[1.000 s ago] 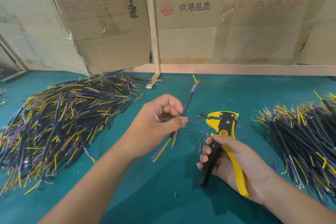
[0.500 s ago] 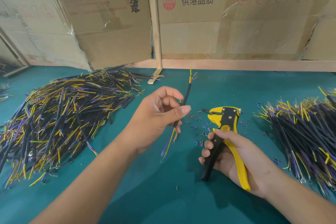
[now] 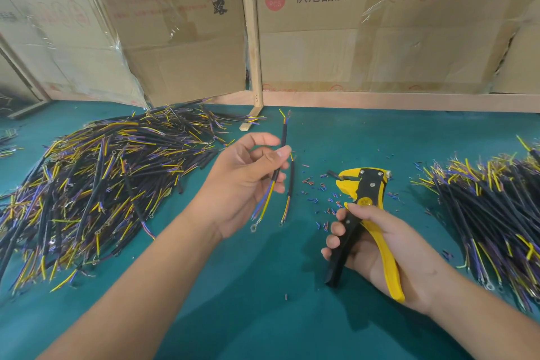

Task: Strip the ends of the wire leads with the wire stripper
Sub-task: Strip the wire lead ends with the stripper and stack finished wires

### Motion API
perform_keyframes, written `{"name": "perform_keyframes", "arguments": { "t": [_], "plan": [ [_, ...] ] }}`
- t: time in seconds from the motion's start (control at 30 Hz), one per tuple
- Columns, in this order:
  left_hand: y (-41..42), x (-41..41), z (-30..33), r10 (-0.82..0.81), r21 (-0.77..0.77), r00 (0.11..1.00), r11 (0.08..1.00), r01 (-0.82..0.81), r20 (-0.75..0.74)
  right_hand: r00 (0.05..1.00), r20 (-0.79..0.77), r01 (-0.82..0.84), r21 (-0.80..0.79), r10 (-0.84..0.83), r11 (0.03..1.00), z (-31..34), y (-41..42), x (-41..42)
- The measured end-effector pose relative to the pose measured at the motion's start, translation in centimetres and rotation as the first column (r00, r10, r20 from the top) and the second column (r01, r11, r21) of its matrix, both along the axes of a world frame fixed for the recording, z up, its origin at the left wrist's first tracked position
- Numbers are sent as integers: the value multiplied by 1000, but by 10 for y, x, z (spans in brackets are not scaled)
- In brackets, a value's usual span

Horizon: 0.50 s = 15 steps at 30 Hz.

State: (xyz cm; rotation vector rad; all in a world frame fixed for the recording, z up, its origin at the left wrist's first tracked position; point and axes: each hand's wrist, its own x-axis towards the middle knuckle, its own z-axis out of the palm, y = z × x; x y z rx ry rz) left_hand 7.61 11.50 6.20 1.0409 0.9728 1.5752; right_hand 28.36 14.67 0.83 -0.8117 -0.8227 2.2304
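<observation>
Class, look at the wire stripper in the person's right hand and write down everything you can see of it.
The wire stripper is a plier-like tool with a yellow and black head, silver rivets and two long handles, one black, one yellow, apparently plastic-covered. Its head points up and left, away from the person, its jaws slightly apart with nothing between them. The right hand grips both handles, holding it just above the green table, over scattered insulation bits.

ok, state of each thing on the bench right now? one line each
left hand: pinches a wire lead, raised off the mat
wire lead: held tilted, split ends up, ring terminal down
second lead: loose beside the held one; lying or falling, cannot tell
right hand: grips the stripper handles
wire stripper: nothing in its jaws
left pile: heaped
right pile: heaped
insulation bits: scattered on mat
</observation>
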Motion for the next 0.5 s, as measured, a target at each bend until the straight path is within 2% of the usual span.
{"name": "perform_keyframes", "arguments": {
  "t": [0.1, 0.23, 0.4, 0.5],
  "plan": [
    [0, 0, 0, -16, 32, 1000, 999, 16, 0, 1000, -1, -6, -5, 6, 1000, -1, 1, 0],
    [1, 0, -4, 23, 78, 992, 997, -14, -121, 1000, 4, 4, -13, -4, 1000, -1, 1, -1],
    [0, -1, -4, -12, -30, 994, 1000, 8, -113, 1000, 5, 4, -18, -4, 1000, 1, -1, 0],
    [1, -4, -7, 43, -18, 966, 999, -50, -254, 1000, 21, 10, -14, -10, 1000, 3, -1, -1]
  ]
}}
